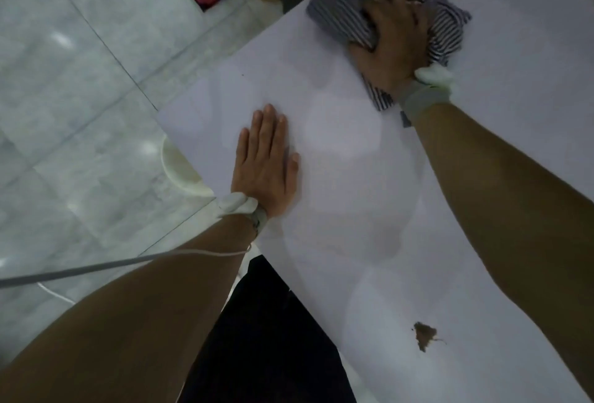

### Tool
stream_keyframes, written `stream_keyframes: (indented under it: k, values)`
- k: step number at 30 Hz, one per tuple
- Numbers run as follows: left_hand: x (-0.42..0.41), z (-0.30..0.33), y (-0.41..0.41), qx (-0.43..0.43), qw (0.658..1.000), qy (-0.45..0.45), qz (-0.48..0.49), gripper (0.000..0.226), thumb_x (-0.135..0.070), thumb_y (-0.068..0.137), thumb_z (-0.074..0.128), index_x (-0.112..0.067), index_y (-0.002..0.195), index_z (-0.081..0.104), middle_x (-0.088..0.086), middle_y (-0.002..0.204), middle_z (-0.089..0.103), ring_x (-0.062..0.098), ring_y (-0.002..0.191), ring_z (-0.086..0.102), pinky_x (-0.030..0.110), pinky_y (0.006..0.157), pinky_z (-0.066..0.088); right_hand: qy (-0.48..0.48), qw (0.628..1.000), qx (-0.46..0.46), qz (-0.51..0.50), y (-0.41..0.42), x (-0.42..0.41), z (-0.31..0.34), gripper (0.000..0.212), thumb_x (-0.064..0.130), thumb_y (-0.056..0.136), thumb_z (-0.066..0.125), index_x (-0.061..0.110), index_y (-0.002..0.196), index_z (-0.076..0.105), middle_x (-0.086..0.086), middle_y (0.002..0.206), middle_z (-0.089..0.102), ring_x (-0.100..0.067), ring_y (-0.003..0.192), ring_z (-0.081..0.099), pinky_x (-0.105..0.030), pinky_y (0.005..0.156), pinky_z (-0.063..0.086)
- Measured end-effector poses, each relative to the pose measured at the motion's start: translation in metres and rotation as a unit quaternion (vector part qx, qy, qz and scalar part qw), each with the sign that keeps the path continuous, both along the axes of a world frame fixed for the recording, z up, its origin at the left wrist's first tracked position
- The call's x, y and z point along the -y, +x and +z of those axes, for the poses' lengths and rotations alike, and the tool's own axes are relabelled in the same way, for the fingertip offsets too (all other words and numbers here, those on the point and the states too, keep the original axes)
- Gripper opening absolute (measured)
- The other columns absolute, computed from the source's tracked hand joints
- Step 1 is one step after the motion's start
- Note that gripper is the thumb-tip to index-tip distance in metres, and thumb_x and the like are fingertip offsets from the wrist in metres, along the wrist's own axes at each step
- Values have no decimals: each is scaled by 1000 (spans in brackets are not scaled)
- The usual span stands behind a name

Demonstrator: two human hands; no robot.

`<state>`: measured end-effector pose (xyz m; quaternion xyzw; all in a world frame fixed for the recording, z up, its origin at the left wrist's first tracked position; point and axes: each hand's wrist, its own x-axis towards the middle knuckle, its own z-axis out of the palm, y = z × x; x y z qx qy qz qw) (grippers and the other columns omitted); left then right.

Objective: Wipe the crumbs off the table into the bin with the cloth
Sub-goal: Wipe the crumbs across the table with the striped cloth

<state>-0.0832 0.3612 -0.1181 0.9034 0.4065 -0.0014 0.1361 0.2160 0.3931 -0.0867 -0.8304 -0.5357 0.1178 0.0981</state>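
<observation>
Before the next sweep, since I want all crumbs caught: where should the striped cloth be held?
Judging by its pose, keep the right hand on the bunched middle of the striped cloth, pressing from above. It lies spread on the white table, leaving loose edges all round to trail.

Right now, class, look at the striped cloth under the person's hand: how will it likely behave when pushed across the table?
The striped cloth is bunched and creased under the right hand, so it is probably floppy and will crumple further. It likely slides easily, since the table looks smooth. It seems light, moved with one hand.
</observation>
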Motion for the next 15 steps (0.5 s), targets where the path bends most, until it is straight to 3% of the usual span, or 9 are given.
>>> stream_keyframes:
  k: [3, 6, 9, 12, 15]
  values:
    - [3, 0, -3, 6, 1000, 15, 2, 66, -40, 100, 28, -8, 156, 21, 14, 165, 16, 28, 154, 12, 43, 125, 11, -32, 986, -49, 156, -51, -23, 4, 69, 52, 83, 47, 26, 146, 48, 6, 157, 43, -20, 154, 23, -48, 121, 12]
    - [5, 1, -3, 31, 999, 25, 16, 62, -36, 100, 29, -4, 154, 25, 16, 163, 23, 30, 152, 16, 44, 125, 12, -36, 966, -77, 244, -84, -28, 6, 60, 41, 87, 50, 26, 145, 50, 4, 158, 43, -17, 154, 22, -45, 122, 10]
    - [4, 7, -4, 49, 995, 34, 77, 58, -29, 100, 33, 0, 150, 34, 21, 157, 33, 37, 148, 26, 50, 123, 15, -48, 959, -110, 257, -95, -16, 7, 60, 42, 87, 47, 25, 144, 51, -5, 162, 35, -16, 153, 24, -39, 123, 8]
    - [8, 15, -4, 102, 985, 50, 128, 50, -14, 96, 42, 9, 141, 43, 31, 146, 43, 47, 138, 39, 56, 117, 28, -50, 958, -145, 242, -97, 14, 11, 53, 39, 90, 52, 22, 140, 56, -8, 162, 35, -17, 150, 32, -39, 125, 10]
    - [17, 18, -4, 120, 987, 35, 103, 53, -16, 97, 40, 9, 143, 41, 29, 148, 41, 45, 140, 37, 54, 118, 26, -43, 963, -169, 207, -93, 64, 12, 45, 29, 93, 62, 17, 136, 60, -6, 160, 39, -17, 146, 38, -37, 125, 12]
